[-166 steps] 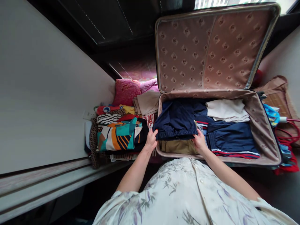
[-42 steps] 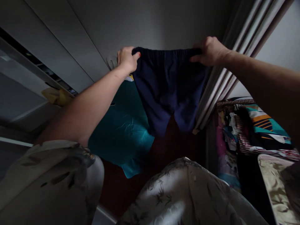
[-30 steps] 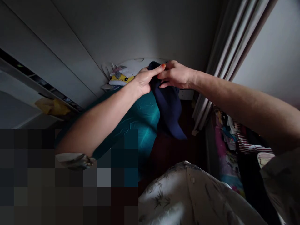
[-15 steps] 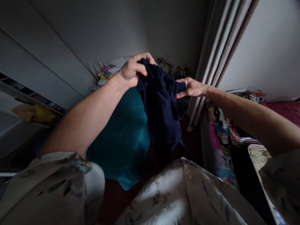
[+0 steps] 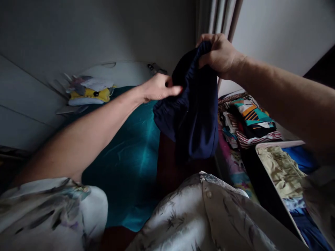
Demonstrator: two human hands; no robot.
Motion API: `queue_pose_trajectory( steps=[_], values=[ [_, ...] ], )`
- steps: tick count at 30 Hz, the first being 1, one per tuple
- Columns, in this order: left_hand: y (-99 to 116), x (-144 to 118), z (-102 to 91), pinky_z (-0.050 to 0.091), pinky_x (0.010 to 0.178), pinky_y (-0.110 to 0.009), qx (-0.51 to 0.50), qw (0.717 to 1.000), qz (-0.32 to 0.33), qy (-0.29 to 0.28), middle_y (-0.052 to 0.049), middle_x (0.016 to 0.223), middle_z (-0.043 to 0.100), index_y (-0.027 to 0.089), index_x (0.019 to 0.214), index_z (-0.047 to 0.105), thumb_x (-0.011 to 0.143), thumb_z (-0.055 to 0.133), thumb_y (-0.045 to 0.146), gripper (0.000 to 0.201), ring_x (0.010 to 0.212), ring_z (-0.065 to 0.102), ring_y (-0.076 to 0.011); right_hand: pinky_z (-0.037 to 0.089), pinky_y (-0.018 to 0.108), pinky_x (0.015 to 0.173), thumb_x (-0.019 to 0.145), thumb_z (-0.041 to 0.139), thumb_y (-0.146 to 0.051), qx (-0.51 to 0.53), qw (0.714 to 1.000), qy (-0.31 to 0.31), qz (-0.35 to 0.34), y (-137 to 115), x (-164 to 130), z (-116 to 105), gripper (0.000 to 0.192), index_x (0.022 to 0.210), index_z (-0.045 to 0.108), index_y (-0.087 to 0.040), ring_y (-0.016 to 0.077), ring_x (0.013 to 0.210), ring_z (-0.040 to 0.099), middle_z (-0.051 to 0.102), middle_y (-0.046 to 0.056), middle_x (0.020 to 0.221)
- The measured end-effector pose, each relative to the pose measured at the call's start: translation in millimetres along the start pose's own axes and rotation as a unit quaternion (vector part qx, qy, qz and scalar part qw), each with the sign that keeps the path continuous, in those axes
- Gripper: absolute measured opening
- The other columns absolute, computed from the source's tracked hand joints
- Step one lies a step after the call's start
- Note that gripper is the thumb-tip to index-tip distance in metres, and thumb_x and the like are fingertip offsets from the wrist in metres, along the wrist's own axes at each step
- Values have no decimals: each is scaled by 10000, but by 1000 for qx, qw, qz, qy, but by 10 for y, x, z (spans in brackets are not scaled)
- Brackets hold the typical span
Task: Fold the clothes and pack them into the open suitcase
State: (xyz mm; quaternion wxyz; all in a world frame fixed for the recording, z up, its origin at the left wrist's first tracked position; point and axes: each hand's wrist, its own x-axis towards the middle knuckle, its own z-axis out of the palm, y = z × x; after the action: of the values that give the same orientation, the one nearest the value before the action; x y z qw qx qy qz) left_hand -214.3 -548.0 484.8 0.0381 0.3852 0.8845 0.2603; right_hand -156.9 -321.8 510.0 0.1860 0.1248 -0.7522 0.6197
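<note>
A dark navy garment [image 5: 200, 115] with a gathered elastic waistband hangs in front of me, held up by both hands; it looks like shorts or trousers, though its full shape is folded out of sight. My left hand [image 5: 162, 87] pinches the near side of the waistband, thumb on top. Higher and to the right, my right hand [image 5: 218, 54] grips the other end of the band with fingers curled round it. The waistband slants upward between them, and the cloth drops loosely below.
Shiny teal fabric [image 5: 123, 150] spreads below my left arm. To the right lie stacked folded clothes [image 5: 251, 118] and an open case [image 5: 272, 209] holding beige and blue clothes. A yellow plush item [image 5: 90, 94] rests at the back left. A curtain [image 5: 217, 21] hangs behind.
My right hand has risen with its end of the waistband, while my left has dropped slightly lower relative to it. The garment has turned, and the view has swung right, showing more of the case.
</note>
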Motion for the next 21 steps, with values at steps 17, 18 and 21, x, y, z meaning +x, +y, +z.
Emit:
queue_pose_trajectory(
  steps=[17,18,21],
  values=[
    [314,611,-888,493,1039,-383,386,918,44,-74,-44,1040,733,11,1258,712,892,464,54,445,987,683,-195,525,390,967,863,686,-148,-720,689,76,2,-475,-820,-1021,281,1127,725,-235,261,1138,659,675,-33,822],
    [308,636,-906,471,1070,-386,371,924,56,-74,-24,1026,732,-5,1225,720,895,474,55,416,1001,678,-184,509,293,894,831,716,-119,-713,695,88,0,-475,-817,-1035,281,1090,737,-226,192,1044,673,599,-77,696],
    [300,639,-912,404,1137,-441,322,942,76,-55,14,957,710,-36,1116,740,899,571,116,314,1081,657,-218,292,99,566,701,787,-34,-657,746,112,-2,-464,-792,-1045,226,866,744,-183,-18,593,492,314,-150,444]
  ],
)
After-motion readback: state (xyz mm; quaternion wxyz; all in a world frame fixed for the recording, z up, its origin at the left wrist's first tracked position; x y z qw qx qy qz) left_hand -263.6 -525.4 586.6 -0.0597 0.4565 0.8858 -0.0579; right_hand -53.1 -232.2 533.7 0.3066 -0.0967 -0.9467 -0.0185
